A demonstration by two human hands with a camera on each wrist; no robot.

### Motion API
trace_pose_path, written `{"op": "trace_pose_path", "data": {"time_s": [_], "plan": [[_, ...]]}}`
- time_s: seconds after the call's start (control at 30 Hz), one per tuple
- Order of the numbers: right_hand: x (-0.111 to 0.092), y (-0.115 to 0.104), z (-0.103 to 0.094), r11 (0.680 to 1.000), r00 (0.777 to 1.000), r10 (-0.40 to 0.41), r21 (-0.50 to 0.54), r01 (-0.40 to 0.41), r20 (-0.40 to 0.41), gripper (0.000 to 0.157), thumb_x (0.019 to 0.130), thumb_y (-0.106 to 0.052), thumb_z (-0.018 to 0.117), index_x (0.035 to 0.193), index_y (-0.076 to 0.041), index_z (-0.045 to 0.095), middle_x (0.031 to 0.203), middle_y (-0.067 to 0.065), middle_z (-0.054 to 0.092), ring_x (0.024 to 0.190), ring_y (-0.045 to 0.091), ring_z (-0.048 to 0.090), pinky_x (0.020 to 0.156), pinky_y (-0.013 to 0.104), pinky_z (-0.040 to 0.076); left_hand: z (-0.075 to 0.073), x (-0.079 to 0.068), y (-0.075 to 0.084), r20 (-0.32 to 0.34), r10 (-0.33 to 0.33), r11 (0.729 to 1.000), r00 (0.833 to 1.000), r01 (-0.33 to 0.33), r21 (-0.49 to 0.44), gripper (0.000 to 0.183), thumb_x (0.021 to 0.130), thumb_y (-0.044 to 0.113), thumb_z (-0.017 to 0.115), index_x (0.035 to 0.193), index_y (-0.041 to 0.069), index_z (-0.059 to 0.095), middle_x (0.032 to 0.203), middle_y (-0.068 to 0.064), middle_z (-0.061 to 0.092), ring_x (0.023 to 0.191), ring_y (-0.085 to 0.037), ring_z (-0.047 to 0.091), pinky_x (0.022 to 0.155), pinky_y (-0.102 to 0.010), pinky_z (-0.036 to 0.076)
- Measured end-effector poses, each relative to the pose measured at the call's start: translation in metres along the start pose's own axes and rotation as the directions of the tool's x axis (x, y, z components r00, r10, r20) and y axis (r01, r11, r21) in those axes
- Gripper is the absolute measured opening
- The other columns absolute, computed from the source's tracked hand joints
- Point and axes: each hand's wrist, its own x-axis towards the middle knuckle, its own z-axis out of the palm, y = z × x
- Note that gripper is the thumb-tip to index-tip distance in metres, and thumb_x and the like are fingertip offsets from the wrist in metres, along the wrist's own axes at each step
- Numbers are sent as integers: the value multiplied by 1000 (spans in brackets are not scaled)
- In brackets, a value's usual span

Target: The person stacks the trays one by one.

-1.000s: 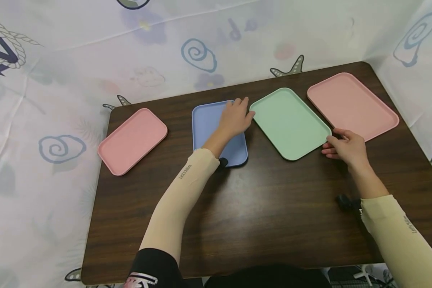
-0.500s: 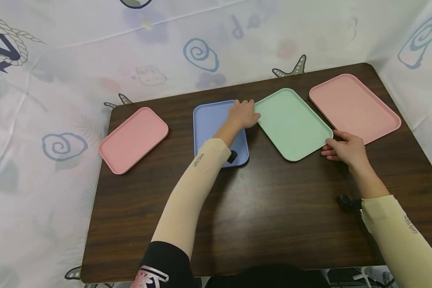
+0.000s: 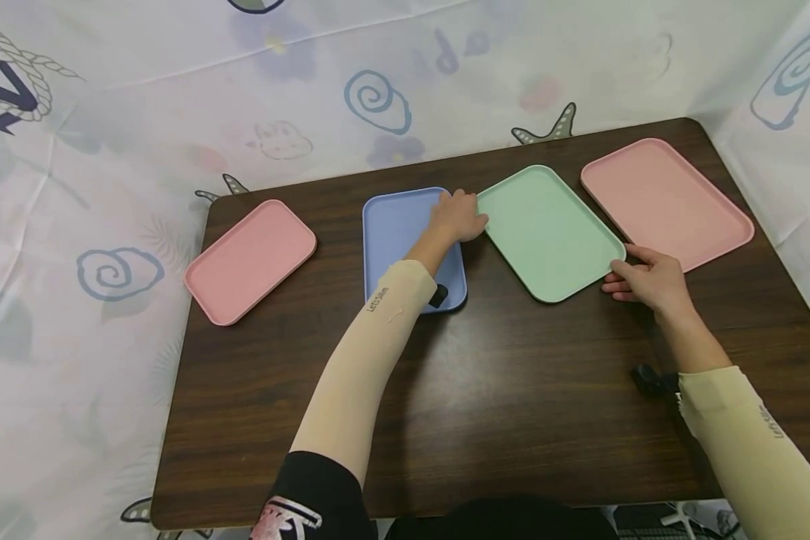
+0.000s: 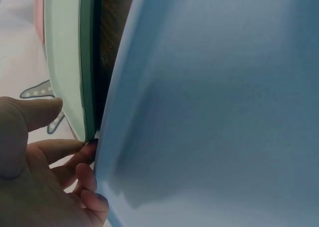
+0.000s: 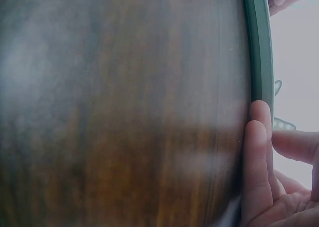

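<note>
Both hands are at opposite corners of a pale green tray [image 3: 550, 232] with a raised rim. My left hand [image 3: 457, 216] reaches across the blue tray [image 3: 394, 225] and holds the green tray's left corner. In the left wrist view, the thumb lies over the green tray [image 4: 65, 52] and the forefinger is at the underside of its corner; the other fingers curl beside the blue rim. My right hand [image 3: 651, 281] grips the right corner, thumb on the rim and fingers below. The right wrist view shows two fingertips [image 5: 256, 132] against the green edge.
A large pink tray [image 3: 668, 202] lies close to the right of the green one. Farther left is a smaller pink tray [image 3: 250, 262]. All are on a dark wooden table [image 3: 513, 420], with a patterned white cloth [image 3: 445, 97] hanging behind it.
My left hand has moved right from above the blue tray onto the green tray's left corner. The right hand has stayed at its corner, and the trays look unmoved.
</note>
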Motion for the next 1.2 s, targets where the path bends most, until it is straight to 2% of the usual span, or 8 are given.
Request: {"op": "trace_pose_path", "data": {"time_s": [0.37,0.57,0.8,0.93,1.03,1.13,1.2], "plan": [[1,2,0,1000,1000,-21,4,21,5,68,96,-4,56,150,12,17,66,-3,70,58,12,69,54,26,55,6,6,-6,-36,-28,988,999,22,-153,55,102,37,41,152,15,38,150,-6,38,127,-32,35,98,-49,35],[0,3,0,999,1000,-25,26,25,-3,68,96,-3,56,150,12,18,65,-3,69,57,11,69,53,25,54,7,4,-6,-47,-28,982,999,19,-190,54,101,36,42,151,14,40,152,-6,39,131,-35,36,97,-49,37],[-1,1,0,998,1000,-21,65,22,-17,69,95,-3,57,150,12,19,65,0,70,57,12,69,53,25,54,6,3,-9,-74,-7,968,997,-12,-252,53,101,33,45,149,12,43,150,-6,43,135,-34,37,103,-42,36],[-3,-1,0,994,999,-40,100,42,-21,68,95,-1,58,149,13,19,65,1,70,56,13,69,52,25,54,4,1,-10,-126,17,947,992,-56,-316,49,100,27,47,146,9,47,145,-6,49,124,-25,49,96,-33,39],[-6,-2,0,992,997,-66,107,68,-26,66,95,0,57,149,14,20,65,1,70,56,12,69,52,25,54,4,0,-10,-169,11,923,986,-75,-377,47,100,23,47,145,8,49,143,-7,52,99,-19,53,80,-29,40],[-7,-4,0,987,997,-67,142,71,-29,66,95,1,57,149,13,21,65,2,70,56,13,69,51,25,54,5,-2,-10,-202,-9,896,979,-82,-436,45,100,20,47,144,8,50,135,-8,57,75,-16,45,67,-28,35],[-8,-5,0,986,997,-68,152,72,-30,66,95,1,57,149,13,22,65,3,70,56,14,69,51,25,54,6,-2,-11,-224,-31,881,974,-80,-467,43,100,18,47,142,8,52,129,-6,61,71,-15,44,65,-27,35]]}}
